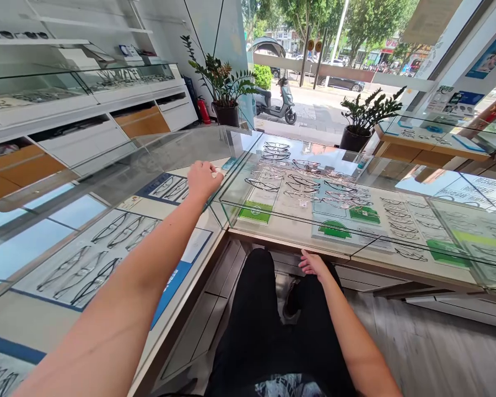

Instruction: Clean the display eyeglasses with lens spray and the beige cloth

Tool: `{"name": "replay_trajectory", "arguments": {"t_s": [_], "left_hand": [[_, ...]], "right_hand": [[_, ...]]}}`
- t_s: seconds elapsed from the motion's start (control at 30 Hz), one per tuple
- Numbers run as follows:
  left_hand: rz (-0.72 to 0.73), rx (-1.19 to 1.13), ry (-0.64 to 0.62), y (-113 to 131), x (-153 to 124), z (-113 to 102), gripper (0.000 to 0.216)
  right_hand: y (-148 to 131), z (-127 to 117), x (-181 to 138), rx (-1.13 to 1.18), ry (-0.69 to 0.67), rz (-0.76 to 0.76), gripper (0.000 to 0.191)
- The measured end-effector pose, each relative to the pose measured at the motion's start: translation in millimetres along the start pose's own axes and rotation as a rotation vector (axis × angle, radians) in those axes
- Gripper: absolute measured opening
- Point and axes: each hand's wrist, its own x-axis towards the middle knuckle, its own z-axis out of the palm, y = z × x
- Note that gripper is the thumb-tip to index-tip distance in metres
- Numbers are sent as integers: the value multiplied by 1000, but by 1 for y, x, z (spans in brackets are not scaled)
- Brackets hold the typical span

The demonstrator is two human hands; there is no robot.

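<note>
My left hand (202, 177) reaches forward over the left glass counter (157, 149), close to the corner where it meets the other counter. Its fingers are closed on a crumpled white tissue (216, 173), of which only a small bit shows. The hand appears to rest on the glass top. My right hand (311, 263) hangs over my lap by the front edge of the right glass counter (289, 236), fingers loosely stretched and holding nothing. Beneath the left arm, eyeglasses (119, 229) lie in rows under the glass.
More eyeglass frames (303, 182) sit inside the right counter with green cards (254, 212). Potted plants (227, 82) stand by the glass front, a scooter (276, 102) outside. A white display cabinet (78, 132) and a red fire extinguisher (203, 110) are at the left.
</note>
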Motion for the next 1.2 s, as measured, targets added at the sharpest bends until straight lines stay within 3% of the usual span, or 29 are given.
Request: {"name": "replay_trajectory", "arguments": {"t_s": [0.17,0.23,0.3,0.47,0.63,0.87,1.2], "left_hand": [[147,-20,172,10,-11,-18,32],[276,-28,215,26,-17,-28,30],[409,-46,177,54,-26,-36,28],[825,-62,-126,150,-65,-32,32],[926,-27,-159,214,-80,0,29],[894,-47,-165,228,-59,30,22],[837,-11,-180,238,-42,32,24]], "right_hand": [[-33,-8,-57,-182,-388,-99,47],[-48,-20,-86,-216,-472,-172,52],[-62,-38,-113,-306,-564,-350,62],[-92,-88,-155,-336,-363,-552,63],[-107,-106,-164,-331,-227,-597,58],[-87,-105,-176,-318,-238,-549,59],[-61,-123,-182,-315,-185,-495,55]]}}
